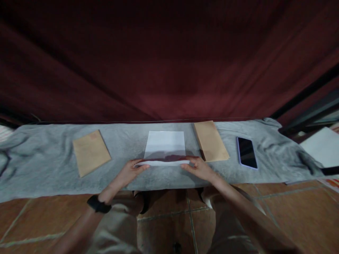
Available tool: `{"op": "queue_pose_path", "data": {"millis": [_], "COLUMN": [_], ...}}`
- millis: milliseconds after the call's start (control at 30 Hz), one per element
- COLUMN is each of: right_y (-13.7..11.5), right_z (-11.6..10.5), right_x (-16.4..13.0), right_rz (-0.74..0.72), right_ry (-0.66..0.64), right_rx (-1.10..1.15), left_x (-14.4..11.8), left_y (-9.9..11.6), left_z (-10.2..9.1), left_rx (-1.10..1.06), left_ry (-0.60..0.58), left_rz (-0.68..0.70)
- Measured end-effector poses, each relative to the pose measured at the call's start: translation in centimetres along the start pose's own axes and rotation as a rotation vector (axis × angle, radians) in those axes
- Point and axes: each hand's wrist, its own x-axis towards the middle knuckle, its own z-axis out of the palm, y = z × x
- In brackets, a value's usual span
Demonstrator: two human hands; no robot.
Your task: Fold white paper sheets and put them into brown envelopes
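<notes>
A white sheet of paper (165,143) lies in the middle of the grey cloth, its near edge lifted and bent up into a narrow band. My left hand (132,171) pinches the left end of that raised edge between thumb and fingers. At the right end, my right hand (196,168) grips the same edge in a like way. A dark reddish shadow falls across the paper just behind the band. Part of my fingers is hidden behind the paper.
Grey cloth (127,137) covers the long narrow surface. A brown envelope (91,152) lies left, and a stack of brown envelopes (212,141) right of the paper. Farther right is a phone (247,152) in a purple case. A dark red curtain (169,70) hangs behind.
</notes>
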Motion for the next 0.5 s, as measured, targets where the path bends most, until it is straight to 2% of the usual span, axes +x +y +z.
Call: {"op": "queue_pose_path", "data": {"millis": [100,267,367,500], "right_y": [1.5,3.4,3.6,3.5], "right_z": [-0.3,-0.4,-0.1,0.5], "right_x": [1.1,3.0,3.6,3.8], "right_rz": [0.077,0.196,0.24,0.256], "right_ry": [0.115,0.288,0.299,0.239], "right_rx": [0.098,0.156,0.198,0.284], "left_x": [1.6,4.9,6.0,5.6], "left_y": [0.7,0.9,0.3,-0.4], "left_z": [-0.1,0.2,0.7,1.1], "left_rx": [-0.113,-0.322,-0.312,-0.271], "left_ry": [0.098,0.134,0.141,0.141], "left_rz": [-0.09,-0.05,-0.039,-0.04]}}
